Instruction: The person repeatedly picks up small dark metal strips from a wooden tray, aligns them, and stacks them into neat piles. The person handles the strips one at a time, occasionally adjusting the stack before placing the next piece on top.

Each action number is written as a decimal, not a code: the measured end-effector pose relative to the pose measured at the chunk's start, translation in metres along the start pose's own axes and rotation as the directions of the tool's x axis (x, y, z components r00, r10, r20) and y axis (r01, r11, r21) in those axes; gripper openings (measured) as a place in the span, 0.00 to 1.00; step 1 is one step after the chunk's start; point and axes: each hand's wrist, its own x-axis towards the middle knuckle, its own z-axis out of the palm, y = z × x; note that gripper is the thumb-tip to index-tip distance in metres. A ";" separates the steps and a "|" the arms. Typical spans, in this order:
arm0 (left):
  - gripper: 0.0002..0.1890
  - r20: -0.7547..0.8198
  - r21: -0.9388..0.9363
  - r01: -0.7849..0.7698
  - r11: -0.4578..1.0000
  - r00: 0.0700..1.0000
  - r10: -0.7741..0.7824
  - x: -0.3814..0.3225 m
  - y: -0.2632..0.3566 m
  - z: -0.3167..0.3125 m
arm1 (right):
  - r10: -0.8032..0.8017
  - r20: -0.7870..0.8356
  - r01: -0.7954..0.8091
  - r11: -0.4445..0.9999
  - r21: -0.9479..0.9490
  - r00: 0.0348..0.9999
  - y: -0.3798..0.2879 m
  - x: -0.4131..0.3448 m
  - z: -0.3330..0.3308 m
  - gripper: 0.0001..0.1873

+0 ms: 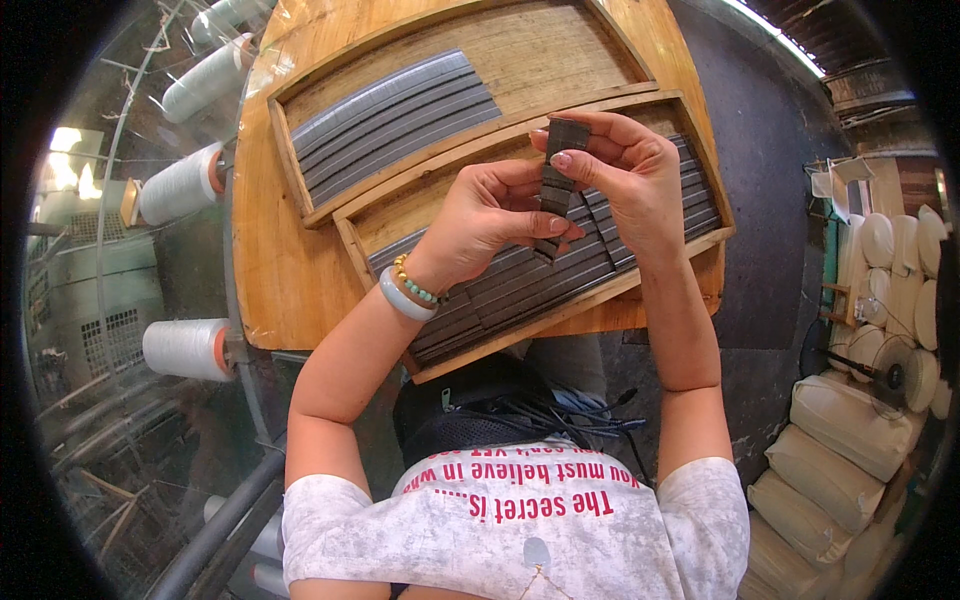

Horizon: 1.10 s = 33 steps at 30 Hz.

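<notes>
Between my two hands is a short stack of thin dark strips (pixel 556 191), held up over the nearer wooden tray (pixel 525 321). My left hand (pixel 510 206) pinches its lower part between thumb and fingers. Near its top end, my right hand (pixel 622 161) grips the same stack, thumb in front. Rows of similar dark grey strips (pixel 517 289) lie in the nearer tray, partly covered by my hands and forearms. Behind it, a second wooden tray (pixel 555 45) has more rows of grey strips (pixel 397 124) at its left side, with bare wood to their right.
Both trays rest on a wooden table (pixel 292 300) with rounded corners. White thread cones (pixel 184 349) line the left side beside a metal bar (pixel 217 525). Black cables (pixel 570 424) and a black pouch (pixel 427 412) are at my waist. Pale wrapped bundles (pixel 817 480) and a fan (pixel 892 375) stand at right.
</notes>
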 end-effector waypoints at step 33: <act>0.12 0.052 0.776 -0.373 0.509 0.842 0.537 -0.078 -0.056 0.053 | -0.518 0.285 0.582 0.780 -0.230 0.806 -0.003 -0.106 0.008 0.14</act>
